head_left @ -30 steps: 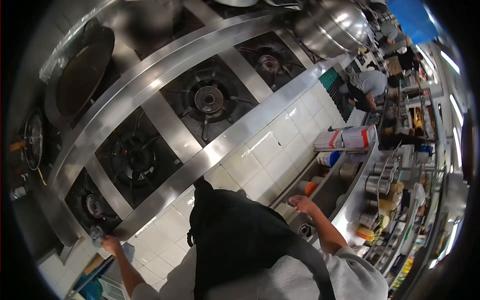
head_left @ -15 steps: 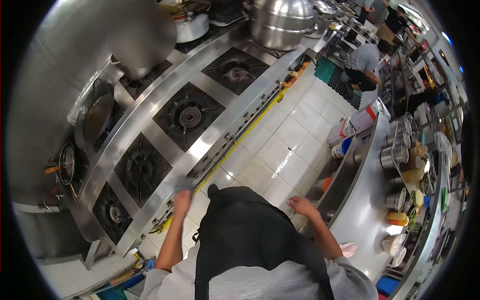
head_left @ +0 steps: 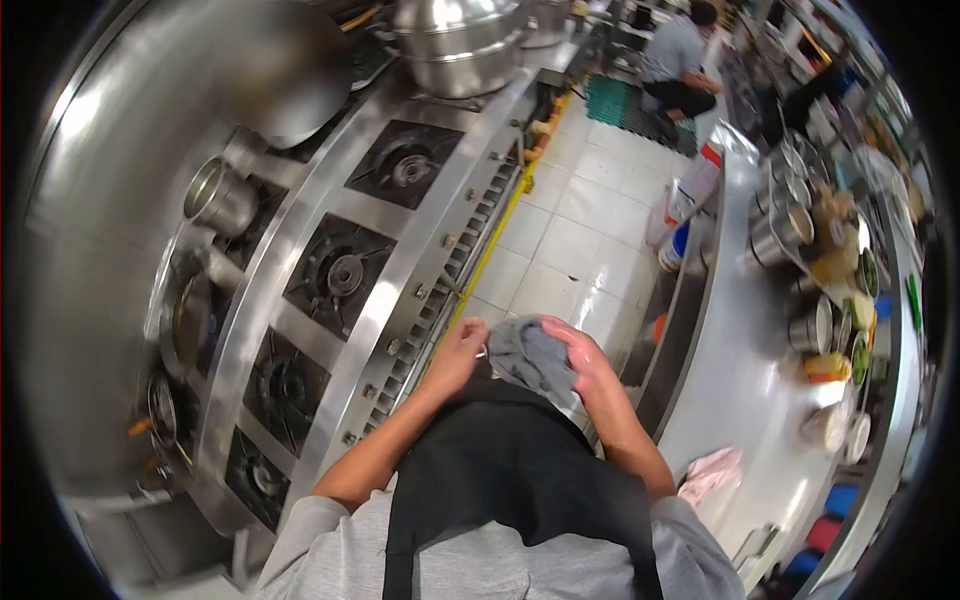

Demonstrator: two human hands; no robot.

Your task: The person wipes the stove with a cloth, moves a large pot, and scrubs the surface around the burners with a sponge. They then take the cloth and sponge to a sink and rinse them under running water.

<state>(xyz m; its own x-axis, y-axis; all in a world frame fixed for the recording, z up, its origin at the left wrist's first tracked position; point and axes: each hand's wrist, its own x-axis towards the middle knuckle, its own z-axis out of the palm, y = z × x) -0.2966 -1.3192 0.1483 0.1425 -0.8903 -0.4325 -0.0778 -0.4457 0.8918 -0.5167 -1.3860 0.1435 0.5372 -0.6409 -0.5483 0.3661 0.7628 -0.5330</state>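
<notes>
A crumpled grey cloth [head_left: 530,358] is held up in front of my black apron [head_left: 500,440]. My right hand [head_left: 582,355] is closed around its right side, fingers over the top edge. My left hand [head_left: 460,352] is at the cloth's left side with its fingers curled together. A small pale bit shows at those fingertips, too small to name. Whether the left fingers also touch the cloth is not clear. To the left of my hands runs a steel gas stove [head_left: 410,300] with several black burners.
A steel counter [head_left: 700,400] on the right carries a pink cloth [head_left: 712,473], pots and containers. A large steel steamer pot [head_left: 455,50] stands at the stove's far end. White floor tiles [head_left: 550,235] lie between. A person [head_left: 680,65] crouches farther off near a green mat [head_left: 607,100].
The grey cloth has gone from my left hand, over the stove edge, to my right hand in front of me. Both hands have come together. My view has shifted.
</notes>
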